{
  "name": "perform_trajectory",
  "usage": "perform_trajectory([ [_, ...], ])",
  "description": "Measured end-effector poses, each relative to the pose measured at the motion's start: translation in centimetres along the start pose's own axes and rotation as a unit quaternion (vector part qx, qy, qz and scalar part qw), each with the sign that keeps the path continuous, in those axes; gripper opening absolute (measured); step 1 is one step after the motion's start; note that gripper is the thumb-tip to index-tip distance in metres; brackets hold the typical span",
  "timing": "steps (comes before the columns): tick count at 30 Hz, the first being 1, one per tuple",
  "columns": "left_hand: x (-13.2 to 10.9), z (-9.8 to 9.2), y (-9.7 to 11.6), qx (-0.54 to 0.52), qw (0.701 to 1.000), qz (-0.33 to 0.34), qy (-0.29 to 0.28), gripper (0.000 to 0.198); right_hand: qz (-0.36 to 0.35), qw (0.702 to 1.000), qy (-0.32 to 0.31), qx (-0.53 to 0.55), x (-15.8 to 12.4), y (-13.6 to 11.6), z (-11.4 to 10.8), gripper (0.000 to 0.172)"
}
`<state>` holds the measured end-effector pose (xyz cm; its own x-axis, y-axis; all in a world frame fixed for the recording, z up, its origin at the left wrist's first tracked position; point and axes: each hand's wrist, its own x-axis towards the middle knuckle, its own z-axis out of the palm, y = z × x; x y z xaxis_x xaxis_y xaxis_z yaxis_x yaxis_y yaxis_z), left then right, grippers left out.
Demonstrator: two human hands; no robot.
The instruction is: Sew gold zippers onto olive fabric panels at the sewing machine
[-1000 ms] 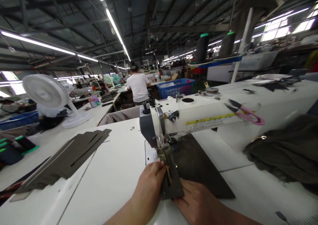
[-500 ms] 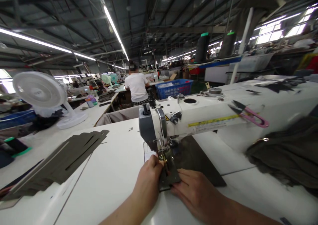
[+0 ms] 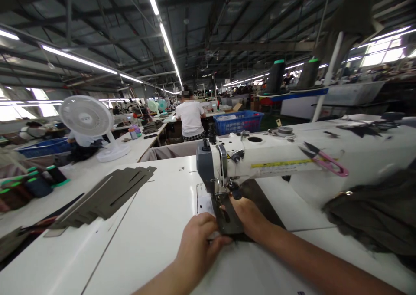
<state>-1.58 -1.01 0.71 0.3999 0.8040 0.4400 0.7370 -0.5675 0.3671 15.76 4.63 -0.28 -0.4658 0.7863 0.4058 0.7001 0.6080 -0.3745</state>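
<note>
Olive fabric strip [image 3: 231, 217] lying flat, running up to the presser foot [image 3: 222, 192] of the white lockstitch machine [image 3: 260, 165]. Right hand [image 3: 250, 214] just shifted up onto the strip near the needle, fingers [image 3: 235, 201] resting on top, no clear clench. Left hand [image 3: 196, 243] curled at the strip's lower edge, grip hard to tell. Pink-handled thread snips [image 3: 325, 162] lying on the machine arm.

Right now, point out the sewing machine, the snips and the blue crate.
sewing machine [image 3: 276, 154], head view, on the white arm
snips [image 3: 328, 165], head view, on the pink handle
blue crate [image 3: 238, 126], head view, on the side wall
</note>
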Motion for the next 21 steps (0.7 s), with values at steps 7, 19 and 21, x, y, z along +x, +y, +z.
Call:
perform_trajectory([
  [7, 0.7, 0.2, -0.3, 0.043, 0.971, 0.23, -0.041, 0.019, 0.018, 0.999, -0.013, 0.036, 0.4, 0.4, -0.2, 0.023],
  [19, 0.9, 1.2, -1.0, 0.047, 0.972, 0.23, -0.031, 0.024, 0.176, 0.979, 0.002, -0.103, 1.5, 1.0, 1.2, 0.024],
  [21, 1.0, 1.2, -1.0, 0.047, 0.971, 0.233, -0.037, 0.023, 0.186, 0.975, -0.004, -0.119, 1.5, 0.9, 1.0, 0.024],
])
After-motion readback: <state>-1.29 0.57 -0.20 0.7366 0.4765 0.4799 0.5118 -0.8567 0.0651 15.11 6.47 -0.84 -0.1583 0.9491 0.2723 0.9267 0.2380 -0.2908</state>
